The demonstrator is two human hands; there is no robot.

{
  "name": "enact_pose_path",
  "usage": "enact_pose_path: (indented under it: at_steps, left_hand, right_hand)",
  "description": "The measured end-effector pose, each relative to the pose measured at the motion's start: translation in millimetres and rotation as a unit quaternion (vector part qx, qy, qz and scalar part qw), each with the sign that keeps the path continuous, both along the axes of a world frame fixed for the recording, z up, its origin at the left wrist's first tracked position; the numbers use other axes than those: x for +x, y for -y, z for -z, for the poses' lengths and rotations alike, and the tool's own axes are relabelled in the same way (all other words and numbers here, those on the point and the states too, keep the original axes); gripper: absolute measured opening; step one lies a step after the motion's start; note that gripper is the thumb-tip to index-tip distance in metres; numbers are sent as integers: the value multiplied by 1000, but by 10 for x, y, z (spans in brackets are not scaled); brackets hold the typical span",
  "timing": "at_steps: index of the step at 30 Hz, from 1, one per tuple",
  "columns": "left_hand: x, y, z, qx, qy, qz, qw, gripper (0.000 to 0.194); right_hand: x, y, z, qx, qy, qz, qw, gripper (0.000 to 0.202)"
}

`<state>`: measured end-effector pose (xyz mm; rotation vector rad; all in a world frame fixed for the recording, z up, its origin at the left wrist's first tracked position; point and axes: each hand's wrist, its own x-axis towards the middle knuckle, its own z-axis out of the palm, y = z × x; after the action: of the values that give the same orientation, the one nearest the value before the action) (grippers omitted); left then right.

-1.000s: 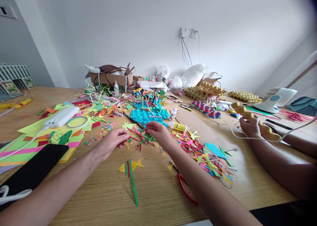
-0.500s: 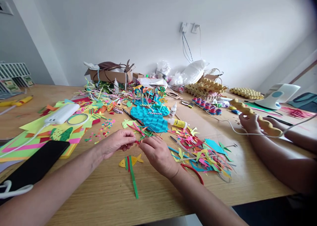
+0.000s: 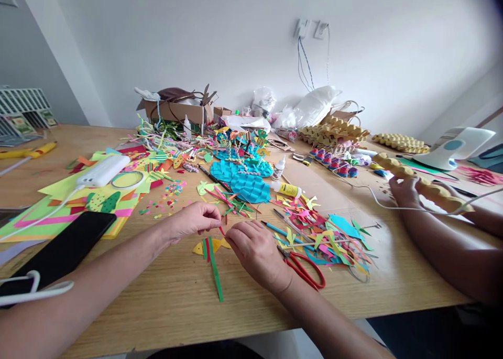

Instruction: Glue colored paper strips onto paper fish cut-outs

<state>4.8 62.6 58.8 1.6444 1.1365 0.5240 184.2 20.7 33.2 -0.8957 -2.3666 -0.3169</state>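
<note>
Between my two hands a thin red paper strip (image 3: 222,231) is stretched. My left hand (image 3: 201,220) pinches its left end, and my right hand (image 3: 249,243) has its fingers closed round the other end. Just below them a yellow paper fish (image 3: 198,248) lies flat on the table, its tail partly behind my right hand. Across the fish lie red and green strips; the long green strip (image 3: 217,278) hangs well past its belly. Red-handled scissors (image 3: 304,270) rest beside my right wrist.
Blue paper shapes (image 3: 248,183), a yellow glue bottle (image 3: 286,189) and paper scraps (image 3: 334,238) lie beyond my hands. A black phone (image 3: 66,243) is at left. At right, another person's hands hold a yellow egg-carton strip (image 3: 428,187).
My right hand has moved slightly right and down, over the fish's tail. More of the red strip shows between my hands, and the scissors are more fully in view.
</note>
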Motion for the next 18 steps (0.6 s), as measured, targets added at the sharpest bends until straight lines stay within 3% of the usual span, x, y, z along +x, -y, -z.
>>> enact_pose_path:
  at_steps: [10, 18]
  left_hand:
    - [-46, -57, 282, 40, -73, 55, 995, 10]
    - [-64, -83, 304, 77, -118, 91, 986, 7]
  right_hand:
    - [-80, 145, 221, -71, 69, 26, 995, 12]
    - [-147, 172, 282, -83, 88, 34, 992, 10]
